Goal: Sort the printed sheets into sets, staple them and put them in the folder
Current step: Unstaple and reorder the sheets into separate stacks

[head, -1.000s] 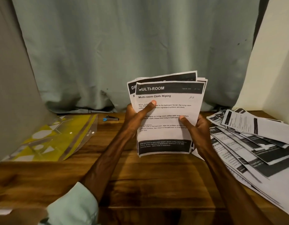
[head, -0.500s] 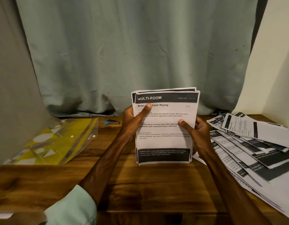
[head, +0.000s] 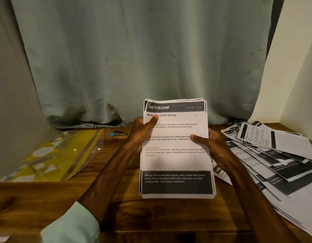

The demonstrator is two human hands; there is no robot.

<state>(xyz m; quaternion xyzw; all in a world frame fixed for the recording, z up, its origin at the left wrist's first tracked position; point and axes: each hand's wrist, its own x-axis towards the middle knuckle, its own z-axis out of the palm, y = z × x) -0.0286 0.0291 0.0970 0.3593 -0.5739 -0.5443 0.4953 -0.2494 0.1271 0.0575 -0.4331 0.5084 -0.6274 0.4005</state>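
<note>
A pale curtain (head: 143,58) hangs behind the wooden bench (head: 160,213). On the right side of the bench a loose pile of sheets (head: 274,155) lies fanned out, unsorted and overlapping. On the left a yellow see-through folder (head: 55,155) lies flat; I cannot tell whether any sheets are inside it yet.

In the middle the person holds a set of sheets (head: 176,158) upright, its front page headed "MULTI-ROOM". The lower edge sits at or just above the bench. The left grip (head: 143,130) clasps the left edge, thumb across the front near the title and fingers behind. The right grip (head: 214,146) clasps the right edge the same way, thumb on the print. A small stapler (head: 118,133) with a blue end lies near the folder, well apart from both grips.

The top corners of the set are not quite flush, so stapling now would likely pin it crooked or miss a back page. The set also stands just beside the loose pile, and a slipped sheet could land there and get mixed in.
</note>
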